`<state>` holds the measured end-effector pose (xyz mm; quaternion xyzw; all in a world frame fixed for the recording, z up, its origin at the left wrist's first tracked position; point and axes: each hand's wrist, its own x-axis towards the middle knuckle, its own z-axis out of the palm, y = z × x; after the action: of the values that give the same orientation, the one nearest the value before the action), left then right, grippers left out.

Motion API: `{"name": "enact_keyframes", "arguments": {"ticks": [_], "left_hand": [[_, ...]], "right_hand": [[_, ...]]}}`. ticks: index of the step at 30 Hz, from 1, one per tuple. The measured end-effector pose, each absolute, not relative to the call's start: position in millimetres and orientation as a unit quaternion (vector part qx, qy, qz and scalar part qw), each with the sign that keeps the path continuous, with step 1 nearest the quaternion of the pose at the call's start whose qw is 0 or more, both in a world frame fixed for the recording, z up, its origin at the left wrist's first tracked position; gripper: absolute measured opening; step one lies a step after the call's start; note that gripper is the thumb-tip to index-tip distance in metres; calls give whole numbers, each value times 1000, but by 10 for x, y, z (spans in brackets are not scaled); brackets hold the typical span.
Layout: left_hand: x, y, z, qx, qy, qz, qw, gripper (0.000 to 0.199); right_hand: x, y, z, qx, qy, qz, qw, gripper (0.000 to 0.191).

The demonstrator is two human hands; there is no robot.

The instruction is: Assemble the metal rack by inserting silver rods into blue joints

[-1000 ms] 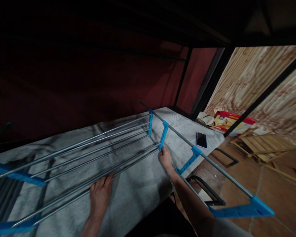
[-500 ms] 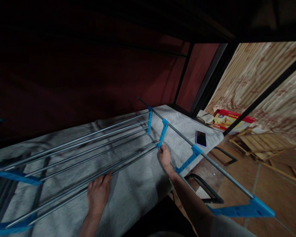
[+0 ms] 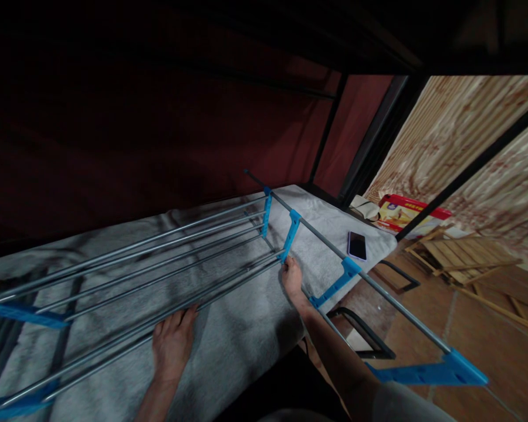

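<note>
A rack of grey metal tubes (image 3: 167, 241) with blue plastic brackets (image 3: 291, 233) lies on its side on a pale fleecy cover (image 3: 242, 328). My left hand (image 3: 174, 340) is wrapped over the lower pair of long tubes near their middle, its fingertips hidden behind them. My right hand (image 3: 291, 278) pinches the lower end of the second blue bracket, where the long tubes meet it. Further along the right side frame, more blue brackets (image 3: 338, 282) have no long tubes in them.
A phone (image 3: 357, 245) lies at the cover's right end. Beyond are a red and yellow box (image 3: 409, 212), a folded wooden item (image 3: 470, 258) on the tiled floor and black bed-frame posts. Loose dark tubes lie at far left.
The view has shifted slightly, moving the rack a little left in the picture. Both hands keep their places on the rack.
</note>
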<state>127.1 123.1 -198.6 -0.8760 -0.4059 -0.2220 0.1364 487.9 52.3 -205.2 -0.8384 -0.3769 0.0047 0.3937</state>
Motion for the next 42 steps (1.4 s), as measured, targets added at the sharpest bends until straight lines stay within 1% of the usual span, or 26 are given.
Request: {"name": "enact_keyframes", "arguments": {"ticks": [6,11,15,27,31,35,38,42], "left_hand": [[1283,1224,-1983,-876,-415,-226,102,35],[1287,1230,-1992,-876,-413,-223,112,35],[1295,1232,-1980,-875,-415,-221,115,36],[1281,1276,-1996,-885,-391,-222,123,37],[1314,1261,-2008,-878,-406,-234,96,34],[1372,1125,-1941,-864,-443,-233,56,29],[1396,1067,-1872,-861,-449,-237,30,28],[1380,1024,-1818,-852,-452,-266,2,31]], "right_hand": [[4861,511,-2021,-837,-381,6,394,37],[4836,498,-2028,-835,-378,-17,399,34],[4832,486,-2046,-827,-388,-26,406,34],[4819,495,-2045,-837,-385,-27,387,37],[4807,488,-2058,-843,-393,-34,367,38],[4812,408,-2084,-826,-414,-40,380,43],[4864,397,-2120,-847,-407,-20,342,44],[4902,399,-2159,-871,-404,0,281,42]]}}
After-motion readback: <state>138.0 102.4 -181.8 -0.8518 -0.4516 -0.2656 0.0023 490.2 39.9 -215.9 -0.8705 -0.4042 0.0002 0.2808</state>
